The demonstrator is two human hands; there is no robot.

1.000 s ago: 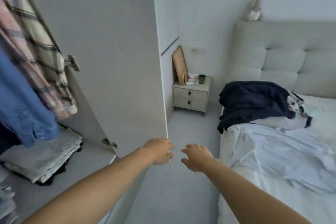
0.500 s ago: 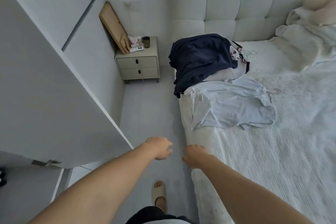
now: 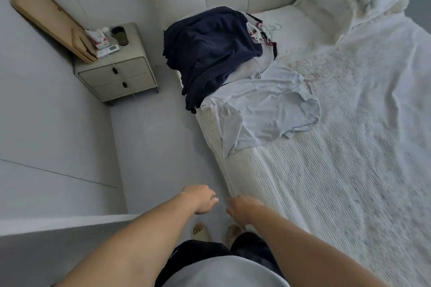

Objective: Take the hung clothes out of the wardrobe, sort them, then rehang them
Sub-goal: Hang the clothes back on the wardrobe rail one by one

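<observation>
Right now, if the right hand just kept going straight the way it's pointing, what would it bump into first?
Probably the bed. The right hand points ahead along the bed's near edge, holding nothing. Further on that line lies the pale shirt, then the dark clothes. Depth is hard to judge, so it might pass just above the edge.

Both forearms are bare from the elbow down, with no sleeve, watch, ring or band on either. The left hand [image 3: 201,199] and the right hand [image 3: 242,208] are bare too, without gloves. The torso, at the near edge of the view, is covered by a plain pale grey top [image 3: 221,271] with no print that shows. Beyond it are dark shorts [image 3: 203,250], black or close to it. On the feet are light beige open-toed slides [image 3: 199,230], each with a single broad strap across the foot and the toes showing.
</observation>
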